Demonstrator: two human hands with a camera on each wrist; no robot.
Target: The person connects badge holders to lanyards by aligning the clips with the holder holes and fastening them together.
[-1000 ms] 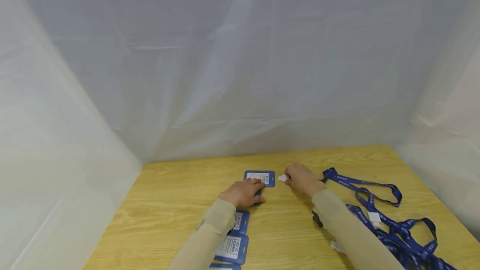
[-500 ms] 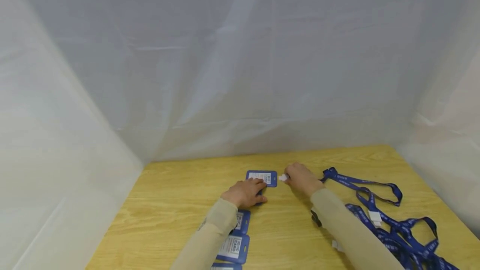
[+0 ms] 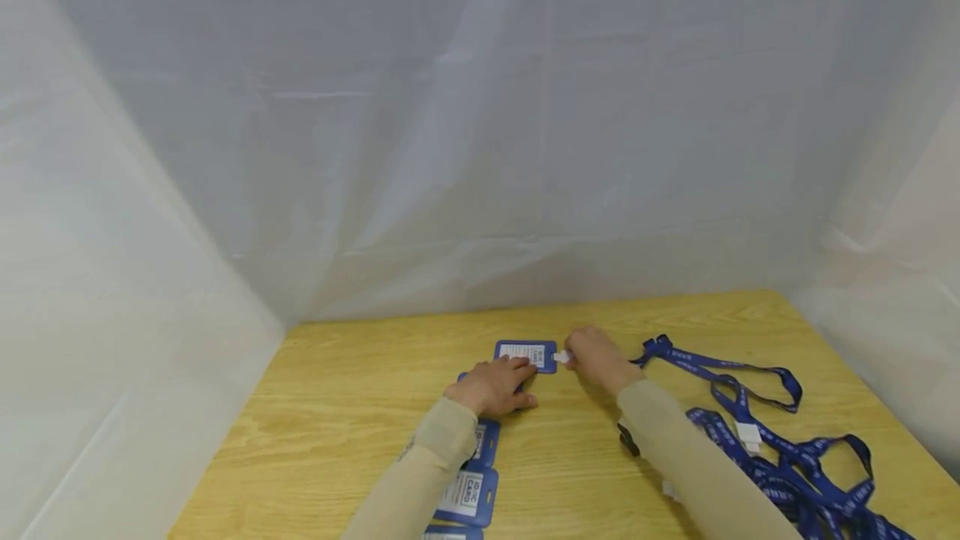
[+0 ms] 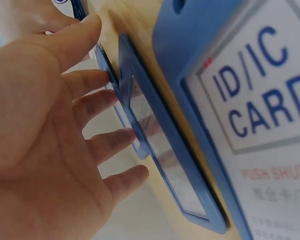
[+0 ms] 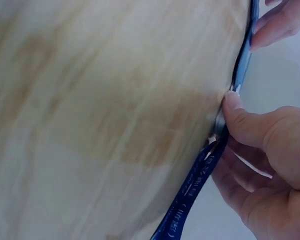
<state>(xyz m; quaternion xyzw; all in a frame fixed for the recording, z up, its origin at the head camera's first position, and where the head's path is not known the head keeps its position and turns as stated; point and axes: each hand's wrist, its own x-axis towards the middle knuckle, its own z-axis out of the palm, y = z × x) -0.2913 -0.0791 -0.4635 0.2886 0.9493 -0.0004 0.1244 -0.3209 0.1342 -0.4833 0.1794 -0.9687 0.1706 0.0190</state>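
My left hand (image 3: 491, 386) lies with extended, spread fingers, its fingertips on a blue ID card holder (image 3: 517, 348) at the far side of the table. Another blue card holder is partly hidden below that hand. In the left wrist view, the fingers (image 4: 102, 107) touch the edge of the farthest holder. The right hand (image 3: 596, 357) pinches the white clip (image 3: 562, 357) of a navy lanyard (image 5: 195, 185) between thumb and fingers. The clip's tip meets the holder's slotted right end; whether it passes through the slot cannot be told.
More blue card holders (image 3: 489, 494) form a column toward the near edge, partly under the left sleeve. Several navy lanyards (image 3: 806, 457) with white clips (image 3: 748, 433) are heaped on the right. Pale sheeting (image 3: 480, 148) surrounds the wooden table (image 3: 337, 407).
The far card holder has slid slightly right with the left hand. My right hand has shifted a little left, and the gap between clip and holder has closed.
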